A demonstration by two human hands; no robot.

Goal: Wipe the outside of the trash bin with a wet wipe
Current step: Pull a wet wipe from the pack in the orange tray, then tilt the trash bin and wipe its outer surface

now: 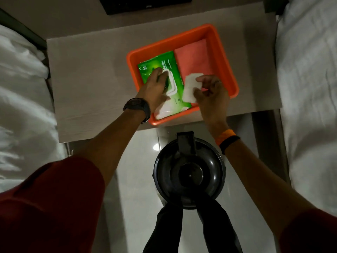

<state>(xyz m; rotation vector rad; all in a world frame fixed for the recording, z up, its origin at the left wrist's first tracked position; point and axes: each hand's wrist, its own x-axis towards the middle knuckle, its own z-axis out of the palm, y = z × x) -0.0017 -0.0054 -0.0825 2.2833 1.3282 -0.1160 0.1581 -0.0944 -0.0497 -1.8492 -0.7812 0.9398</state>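
A green pack of wet wipes (155,65) lies in an orange tub (224,57) on the nightstand. My left hand (155,88) presses down on the pack's white flap lid (171,83). My right hand (211,94) pinches a folded white wet wipe (190,86) just above the tub's near right side. The round black trash bin (189,172) stands on the floor below the hands, lid closed, with a pedal bar at its far side; its outer wall is mostly hidden from this top view.
A pink cloth (193,55) lies folded in the tub's right half. The wooden nightstand (87,84) sits between two white beds (20,99) (310,88). A dark keyboard-like object (145,4) is at the top. My legs stand behind the bin on a glossy tiled floor.
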